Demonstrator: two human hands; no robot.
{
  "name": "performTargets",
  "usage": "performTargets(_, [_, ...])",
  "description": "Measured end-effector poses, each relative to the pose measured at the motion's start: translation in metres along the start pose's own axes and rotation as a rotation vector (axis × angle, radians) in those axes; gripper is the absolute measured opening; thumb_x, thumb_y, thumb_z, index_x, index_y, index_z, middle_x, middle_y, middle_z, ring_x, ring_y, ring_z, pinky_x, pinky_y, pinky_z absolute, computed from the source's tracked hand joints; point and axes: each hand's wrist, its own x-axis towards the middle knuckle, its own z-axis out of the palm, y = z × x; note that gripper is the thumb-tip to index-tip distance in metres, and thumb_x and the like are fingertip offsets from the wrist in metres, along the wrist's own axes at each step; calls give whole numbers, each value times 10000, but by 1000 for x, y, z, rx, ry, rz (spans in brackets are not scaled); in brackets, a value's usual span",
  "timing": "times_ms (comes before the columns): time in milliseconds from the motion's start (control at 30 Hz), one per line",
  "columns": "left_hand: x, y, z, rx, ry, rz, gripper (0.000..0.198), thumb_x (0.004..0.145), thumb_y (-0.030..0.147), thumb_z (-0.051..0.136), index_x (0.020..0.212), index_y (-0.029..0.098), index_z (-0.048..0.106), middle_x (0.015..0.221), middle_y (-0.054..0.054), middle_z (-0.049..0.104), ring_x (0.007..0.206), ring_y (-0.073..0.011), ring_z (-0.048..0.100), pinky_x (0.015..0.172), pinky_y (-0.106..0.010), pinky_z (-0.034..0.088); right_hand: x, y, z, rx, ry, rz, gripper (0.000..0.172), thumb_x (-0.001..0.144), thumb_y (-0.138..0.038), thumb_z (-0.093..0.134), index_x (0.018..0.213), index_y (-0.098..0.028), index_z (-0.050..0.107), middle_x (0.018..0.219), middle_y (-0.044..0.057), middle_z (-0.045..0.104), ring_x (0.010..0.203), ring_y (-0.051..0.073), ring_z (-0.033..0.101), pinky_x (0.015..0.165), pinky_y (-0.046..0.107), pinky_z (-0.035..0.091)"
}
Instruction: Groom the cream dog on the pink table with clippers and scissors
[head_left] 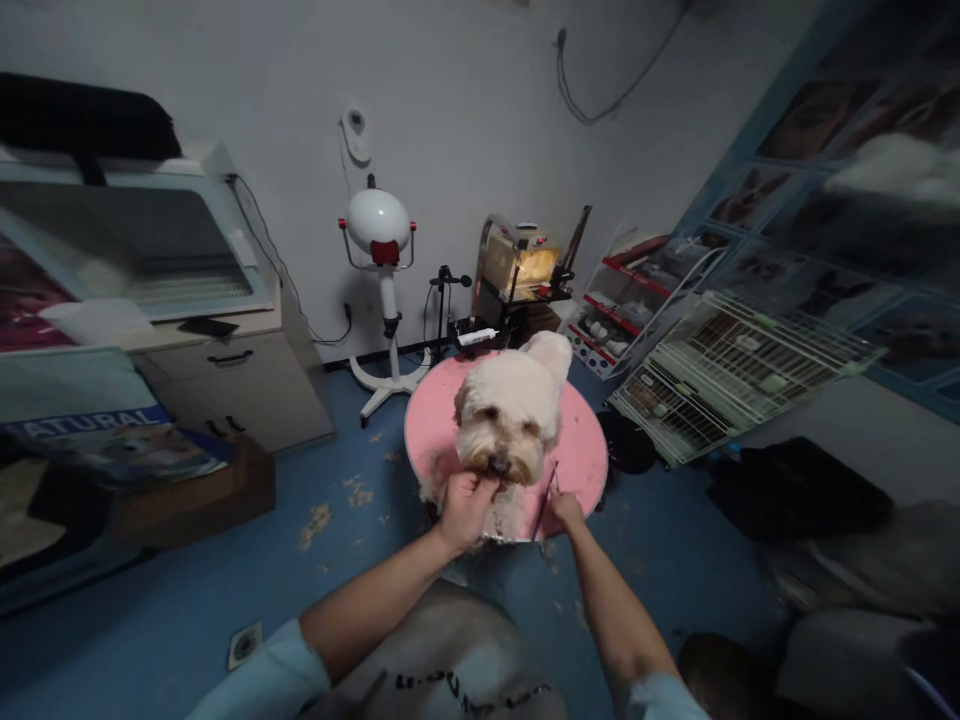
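Note:
A fluffy cream-coloured dog (506, 395) with brownish fur about its muzzle faces me on a round pink grooming table (585, 432). My left hand (466, 512) is closed under its chin, the fingers gripping the fur just below the nose. To the right of the dog's head, my right hand (565, 508) is wrapped round a pair of scissors (545, 505), whose slim blades point upward, apart from the muzzle. Loose clippings lie at the table's left edge. The dog's hind body is hidden behind its head.
Behind the table stand a white stand dryer (377, 222) and a black cart (517, 300) with tools. A wire cage (742, 350) and a wire rack (634, 290) are at right. A cabinet (247, 390) is at left. Fur clumps (315, 523) lie on the blue floor.

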Motion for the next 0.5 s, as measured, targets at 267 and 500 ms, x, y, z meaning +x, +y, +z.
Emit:
performTargets(267, [-1,7,1,5,-8,83,487,712,583,734,625,105,755,559,-73,653,529,-133,559,533,-228,441,-6,-22,-104,383,-114,42,344,813,-251,571,1137,-144,521,978,111,709,839,184,696,715,297,559])
performTargets(500, [-2,8,-2,11,1,124,452,725,555,727,619,116,746,589,-78,678,558,-148,591,539,-229,461,-32,-92,-153,-333,-281,-303,403,780,-168,546,1182,-152,550,1015,115,717,837,213,676,648,281,445])
